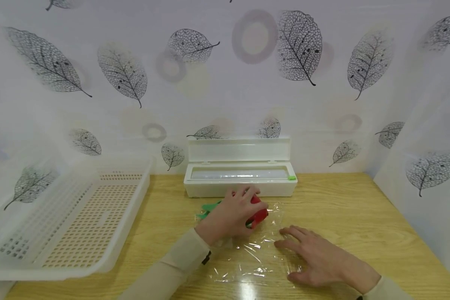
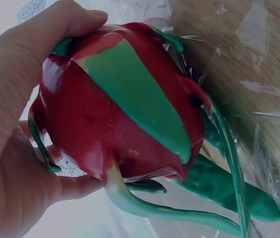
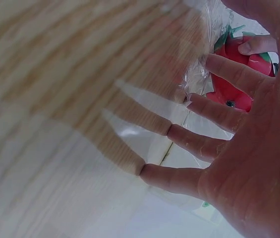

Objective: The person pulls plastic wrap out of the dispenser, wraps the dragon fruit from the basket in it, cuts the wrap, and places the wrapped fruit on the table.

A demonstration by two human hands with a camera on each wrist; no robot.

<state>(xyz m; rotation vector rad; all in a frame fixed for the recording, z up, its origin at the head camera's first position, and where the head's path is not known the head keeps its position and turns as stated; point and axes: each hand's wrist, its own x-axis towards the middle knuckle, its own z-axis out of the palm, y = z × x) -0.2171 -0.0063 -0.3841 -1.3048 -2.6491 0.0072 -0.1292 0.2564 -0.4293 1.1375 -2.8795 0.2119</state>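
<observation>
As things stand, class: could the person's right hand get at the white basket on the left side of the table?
Probably not directly. The right hand lies flat on the cling film, and the left hand, holding the dragon fruit, lies between it and the basket.

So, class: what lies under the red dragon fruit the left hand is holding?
A clear sheet of cling film spread on the wooden table lies under the dragon fruit. The left hand covers most of the fruit, so the contact spot is hidden.
</observation>
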